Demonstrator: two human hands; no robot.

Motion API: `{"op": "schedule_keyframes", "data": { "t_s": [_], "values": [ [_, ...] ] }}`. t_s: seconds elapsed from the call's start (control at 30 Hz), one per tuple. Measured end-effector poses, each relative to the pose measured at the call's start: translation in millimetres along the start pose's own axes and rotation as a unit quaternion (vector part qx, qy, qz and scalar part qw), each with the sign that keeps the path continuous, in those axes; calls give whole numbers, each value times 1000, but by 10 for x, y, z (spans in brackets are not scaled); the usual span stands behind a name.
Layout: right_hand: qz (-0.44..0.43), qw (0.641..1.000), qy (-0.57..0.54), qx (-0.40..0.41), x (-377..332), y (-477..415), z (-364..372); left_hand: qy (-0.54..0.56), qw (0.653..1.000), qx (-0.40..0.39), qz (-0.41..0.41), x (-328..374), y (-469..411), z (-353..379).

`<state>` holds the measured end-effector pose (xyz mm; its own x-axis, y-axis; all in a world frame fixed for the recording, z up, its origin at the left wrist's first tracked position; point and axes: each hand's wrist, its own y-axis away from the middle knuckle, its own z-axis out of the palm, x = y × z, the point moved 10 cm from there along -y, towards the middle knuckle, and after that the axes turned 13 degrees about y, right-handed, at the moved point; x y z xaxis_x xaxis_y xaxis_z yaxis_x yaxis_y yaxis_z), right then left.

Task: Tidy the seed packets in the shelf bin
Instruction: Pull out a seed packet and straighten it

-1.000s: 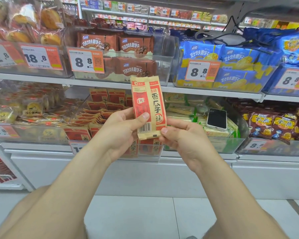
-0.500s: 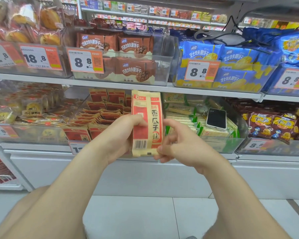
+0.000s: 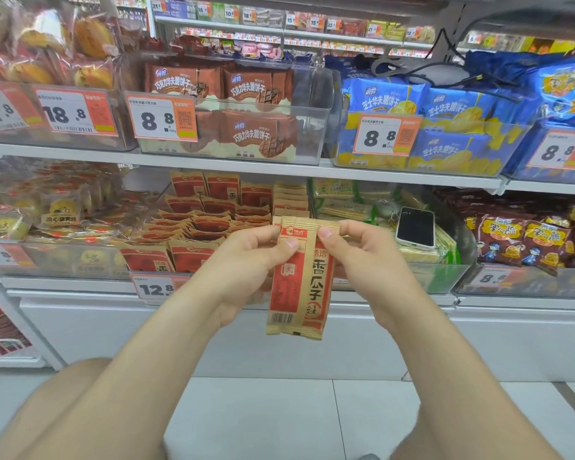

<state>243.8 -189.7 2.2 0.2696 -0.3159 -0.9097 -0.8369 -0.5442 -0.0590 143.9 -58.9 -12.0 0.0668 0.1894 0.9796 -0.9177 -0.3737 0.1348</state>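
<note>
Seed packets [image 3: 297, 280], a few stacked together, are held upright just in front of the shelf bin [image 3: 140, 227]. They are pinched at the top edge by the curled thumb and fingers of the left hand [image 3: 246, 260] and the right hand [image 3: 369, 257]. "香瓜子" and the brand "洽洽" are printed on the red-and-tan front, above a barcode [image 3: 281, 317]. "12.8" is shown on the bin's price tag [image 3: 155, 288].

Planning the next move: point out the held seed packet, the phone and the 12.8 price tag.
seed packet [image 3: 307, 293], head view, printed front.
phone [image 3: 415, 228], head view, dark screen.
12.8 price tag [image 3: 156, 288], head view, its digits.
</note>
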Motion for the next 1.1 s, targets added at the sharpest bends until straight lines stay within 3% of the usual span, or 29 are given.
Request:
{"op": "schedule_keyframes", "data": {
  "t_s": [0.33,0.5,0.6,0.73,1.1],
  "values": [
    [23,999,-36,-11,-8,-2,47,29,999,13,8,19,-3,-41],
    [-10,995,-98,-28,-158,38,85,63,988,98,103,157,33,-189],
    [-69,995,-69,-30,-253,70,117,87,979,118,140,176,36,-228],
    [-122,991,-55,15,-328,114,60,51,983,83,154,235,58,-77],
    [-99,990,-95,-12,-244,89,95,5,990,7,138,214,55,18]
  ]
}}
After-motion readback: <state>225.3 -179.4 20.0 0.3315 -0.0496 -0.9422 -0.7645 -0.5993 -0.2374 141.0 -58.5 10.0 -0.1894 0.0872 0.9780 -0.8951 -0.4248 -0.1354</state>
